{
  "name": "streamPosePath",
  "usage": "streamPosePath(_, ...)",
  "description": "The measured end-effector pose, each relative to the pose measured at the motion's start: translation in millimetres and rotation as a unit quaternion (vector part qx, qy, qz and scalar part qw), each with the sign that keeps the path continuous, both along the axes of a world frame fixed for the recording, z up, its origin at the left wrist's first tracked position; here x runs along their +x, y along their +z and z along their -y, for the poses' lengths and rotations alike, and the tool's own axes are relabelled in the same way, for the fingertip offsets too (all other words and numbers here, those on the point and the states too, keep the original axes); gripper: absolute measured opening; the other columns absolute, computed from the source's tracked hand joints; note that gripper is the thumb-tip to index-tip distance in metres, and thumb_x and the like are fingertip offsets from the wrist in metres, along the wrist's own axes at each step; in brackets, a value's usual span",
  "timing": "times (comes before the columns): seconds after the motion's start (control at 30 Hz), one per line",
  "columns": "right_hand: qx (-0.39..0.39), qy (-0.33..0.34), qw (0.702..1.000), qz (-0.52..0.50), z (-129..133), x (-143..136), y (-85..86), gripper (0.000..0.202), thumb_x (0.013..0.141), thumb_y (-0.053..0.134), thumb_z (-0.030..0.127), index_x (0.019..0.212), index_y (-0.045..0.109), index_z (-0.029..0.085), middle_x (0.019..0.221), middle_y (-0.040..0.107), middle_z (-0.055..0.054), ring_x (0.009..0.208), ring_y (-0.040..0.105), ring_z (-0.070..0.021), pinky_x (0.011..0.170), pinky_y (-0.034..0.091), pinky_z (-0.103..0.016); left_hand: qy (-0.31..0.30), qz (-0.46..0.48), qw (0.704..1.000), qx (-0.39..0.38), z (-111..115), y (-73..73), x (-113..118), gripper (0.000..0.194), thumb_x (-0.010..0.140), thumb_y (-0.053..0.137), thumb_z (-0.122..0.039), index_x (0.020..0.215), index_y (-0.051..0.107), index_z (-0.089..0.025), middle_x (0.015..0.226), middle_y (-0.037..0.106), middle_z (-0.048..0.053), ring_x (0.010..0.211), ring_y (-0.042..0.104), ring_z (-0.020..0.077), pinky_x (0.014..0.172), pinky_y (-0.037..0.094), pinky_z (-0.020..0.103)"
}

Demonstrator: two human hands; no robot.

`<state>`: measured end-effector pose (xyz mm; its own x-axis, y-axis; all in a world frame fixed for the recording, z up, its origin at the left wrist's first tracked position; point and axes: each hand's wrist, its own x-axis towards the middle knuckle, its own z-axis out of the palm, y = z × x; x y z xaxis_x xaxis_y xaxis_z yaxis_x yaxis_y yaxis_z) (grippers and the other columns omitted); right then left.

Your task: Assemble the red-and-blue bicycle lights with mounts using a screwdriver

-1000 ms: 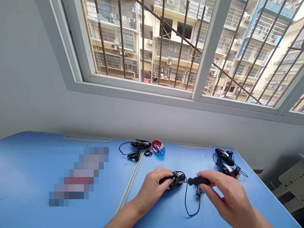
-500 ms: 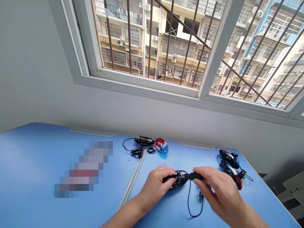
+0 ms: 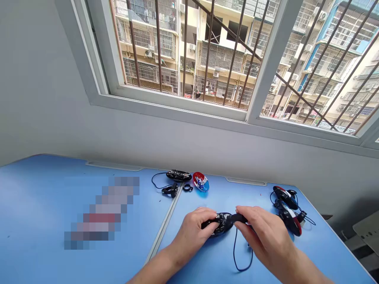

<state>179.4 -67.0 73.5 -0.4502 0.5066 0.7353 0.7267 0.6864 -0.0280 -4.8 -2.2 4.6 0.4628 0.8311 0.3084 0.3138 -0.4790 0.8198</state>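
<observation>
Left hand: the left hand [image 3: 194, 232] pinches the near-left part of a black oval casing [image 3: 223, 227] between thumb and fingers, holding it with its parts-filled open side showing.
Right hand: the right hand [image 3: 263, 236] has its thumb and fingertips closed round the black handle of a screwdriver [image 3: 238, 218], which points left at the casing's right end; from here I can't make out its tip.
Casing in hand: over the right-hand panel of the blue worktop [image 3: 118, 260], just right of the seam [image 3: 164, 228], well in from the far edge.
Cord: a thin black cord [image 3: 234, 254] drops from beside the casing and loops over the worktop, its other end partly hidden by the right hand.
Far edge, by the seam: another black oval casing [image 3: 179, 176], with a cord running round to a black clamp [image 3: 170, 190]; a small black ring [image 3: 187, 188] lies just right of the clamp. To the right of that casing is a red, white and blue oval cover [image 3: 201, 182].
Far right corner: two dark oval units with red and white patches, the farther unit [image 3: 284, 197] and the nearer unit [image 3: 290, 220], close together with cords about them.
Left panel: a blurred patch [image 3: 103, 209] hides whatever lies there.
Beyond: a pale wall [image 3: 177, 138] and a barred window [image 3: 183, 106].
</observation>
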Motion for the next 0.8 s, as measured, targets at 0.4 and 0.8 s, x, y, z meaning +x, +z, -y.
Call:
streamPosePath(0.4,0.033,0.011,0.999,0.014,-21.7,-22.3,8.9,0.014,0.092,0.045,0.012,0.092,0.057,0.018,0.072,0.067,-0.005,0.059,0.062,-0.015,0.052,0.048,-0.024,0.01,-0.019,1.0,0.009,-0.2,5.3,0.6,0.023,0.078,0.047,-0.018,0.065,0.066,-0.022,0.073,0.068,-0.001,0.079,0.061,0.0183,0.075,0.049,0.026)
streamPosePath(0.8,-0.071,0.058,0.996,0.002,-20.4,-2.4,11.1,0.027,0.092,0.043,0.011,0.117,0.052,0.017,0.096,0.067,-0.01,0.08,0.064,-0.016,0.066,0.054,-0.024,0.01,-0.007,0.999,-0.029,-3.3,5.2,0.2,0.021,0.079,0.05,-0.02,0.069,0.068,-0.022,0.076,0.069,-0.001,0.082,0.062,0.0186,0.077,0.047,0.025)
